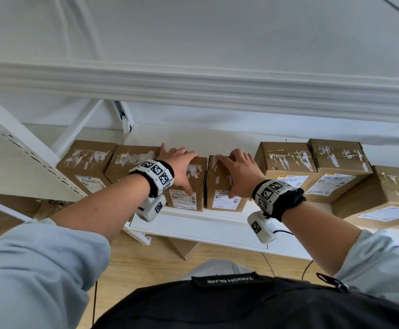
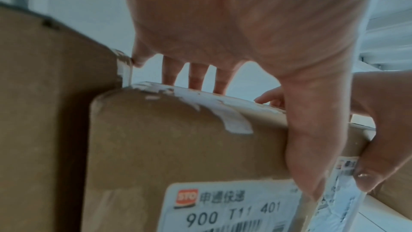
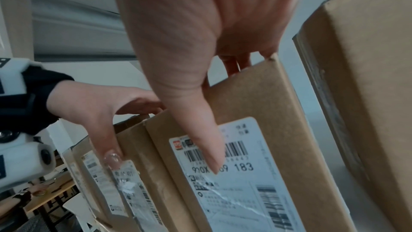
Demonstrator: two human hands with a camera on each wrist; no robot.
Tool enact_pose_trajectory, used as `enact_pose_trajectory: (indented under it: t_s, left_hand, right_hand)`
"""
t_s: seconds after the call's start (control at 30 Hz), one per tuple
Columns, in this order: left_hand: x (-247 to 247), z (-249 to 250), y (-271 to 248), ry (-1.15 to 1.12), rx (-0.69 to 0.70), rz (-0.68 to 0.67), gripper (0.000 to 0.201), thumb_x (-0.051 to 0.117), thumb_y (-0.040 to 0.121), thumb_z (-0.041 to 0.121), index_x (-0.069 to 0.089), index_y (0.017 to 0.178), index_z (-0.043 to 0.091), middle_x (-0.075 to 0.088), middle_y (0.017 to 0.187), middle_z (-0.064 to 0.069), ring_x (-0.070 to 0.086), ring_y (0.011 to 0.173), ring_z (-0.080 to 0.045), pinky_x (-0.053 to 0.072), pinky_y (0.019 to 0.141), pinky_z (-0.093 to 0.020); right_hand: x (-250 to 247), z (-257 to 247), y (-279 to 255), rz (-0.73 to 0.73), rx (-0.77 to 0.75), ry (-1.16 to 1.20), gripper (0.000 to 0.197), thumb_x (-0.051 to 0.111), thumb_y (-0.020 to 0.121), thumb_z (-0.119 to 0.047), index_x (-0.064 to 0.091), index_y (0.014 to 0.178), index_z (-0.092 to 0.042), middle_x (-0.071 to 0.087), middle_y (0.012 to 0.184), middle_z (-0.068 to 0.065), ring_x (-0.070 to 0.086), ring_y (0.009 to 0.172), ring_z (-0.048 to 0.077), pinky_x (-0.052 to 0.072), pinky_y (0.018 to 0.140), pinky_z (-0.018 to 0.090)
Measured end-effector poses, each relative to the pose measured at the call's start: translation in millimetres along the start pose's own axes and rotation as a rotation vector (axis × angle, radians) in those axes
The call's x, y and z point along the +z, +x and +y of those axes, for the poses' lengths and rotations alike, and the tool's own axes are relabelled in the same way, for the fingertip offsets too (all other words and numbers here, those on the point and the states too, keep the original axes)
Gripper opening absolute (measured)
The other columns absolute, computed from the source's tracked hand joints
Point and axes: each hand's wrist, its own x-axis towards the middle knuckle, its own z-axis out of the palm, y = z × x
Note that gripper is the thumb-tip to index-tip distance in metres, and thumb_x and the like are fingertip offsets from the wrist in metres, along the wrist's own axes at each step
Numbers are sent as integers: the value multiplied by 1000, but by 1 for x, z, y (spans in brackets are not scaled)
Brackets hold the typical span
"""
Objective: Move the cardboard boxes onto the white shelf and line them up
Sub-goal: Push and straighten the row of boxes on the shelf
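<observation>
The white shelf (image 1: 193, 216) holds a row of cardboard boxes. The left hand (image 1: 179, 166) grasps the left middle box (image 1: 193, 186) and the right hand (image 1: 240, 172) the right middle box (image 1: 219, 184); both boxes touch, labels facing near.

We see matt brown cardboard boxes (image 1: 186, 184) with torn white paper labels (image 1: 225, 201) — on a smooth white-painted shelf (image 1: 193, 222).

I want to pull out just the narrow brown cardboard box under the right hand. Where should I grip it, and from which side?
Grip the narrow brown cardboard box from the front, over its top: fingers on top, thumb on the labelled front face, as the right hand does. Its left side sits against the neighbouring box, leaving no room for fingers.
</observation>
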Motion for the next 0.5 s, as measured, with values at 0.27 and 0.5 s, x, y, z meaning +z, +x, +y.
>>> enact_pose_trajectory:
  t_s: [0.27, 0.5]
  left_hand:
    - [7, -5, -2, -71, 21, 47, 127, 83, 51, 71, 22, 153, 26, 33, 153, -6, 32, 143, -27, -6, 119, -61]
    - [6, -5, -5, -203, 17, -10, 126, 94, 50, 48, 23, 152, 26, 31, 150, -3, 37, 135, -24, 40, 108, -46]
  right_hand:
    - [-3, -1, -1, -14, 15, 31, 118, 90, 50, -38, 27, 150, -31, 34, 131, 8, 41, 118, 31, 33, 109, 41]
    - [-5, -10, -9, -37, 35, 53, 117, 89, 49, -38, 29, 149, -30, 35, 128, 8, 43, 116, 31, 36, 105, 41]
